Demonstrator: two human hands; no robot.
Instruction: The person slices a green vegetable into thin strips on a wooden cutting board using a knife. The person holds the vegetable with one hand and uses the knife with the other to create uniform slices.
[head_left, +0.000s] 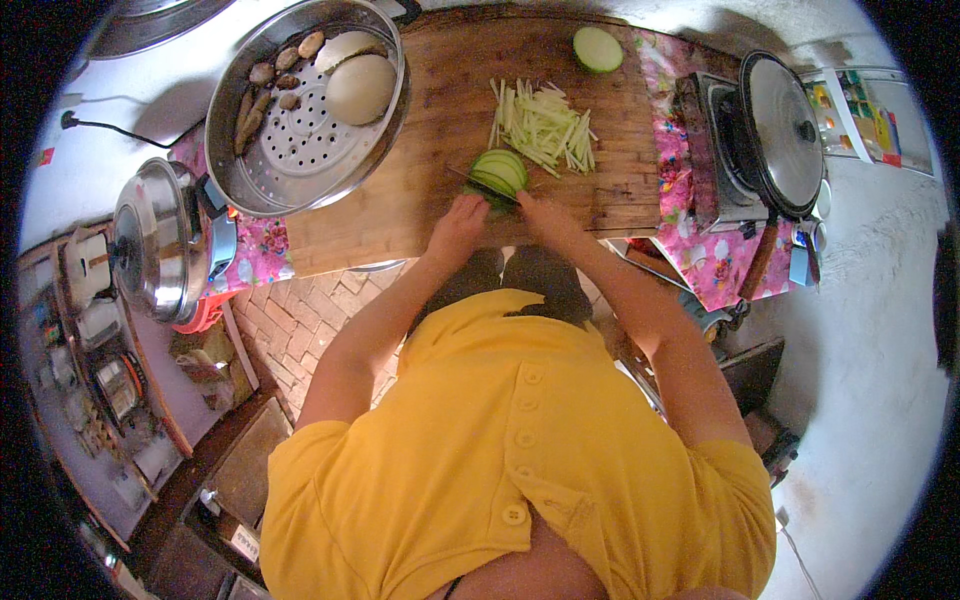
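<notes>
On the wooden cutting board (442, 97), a fanned stack of round pale-green slices (501, 168) with green skin, perhaps zucchini, lies before me. A thin dark knife blade (469, 178) runs slantwise across its near side. My right hand (546, 221) is at the blade's right end and appears to grip the knife; the handle is hidden. The fingers of my left hand (459, 226) are bent against the near left side of the vegetable, partly blurred. Just beyond lies a loose pile of cut green-white strips (544, 127). A larger cut piece (598, 50) stands at the far right, pale face up.
A steamer pan (401, 112) with bread-like pieces (360, 88) and several small root vegetables (255, 120) overlaps the board's left. Further left is a lidded metal pot (161, 240). A covered wok (784, 135) sits on a stove (724, 150) at right, its handle (759, 259) pointing towards me.
</notes>
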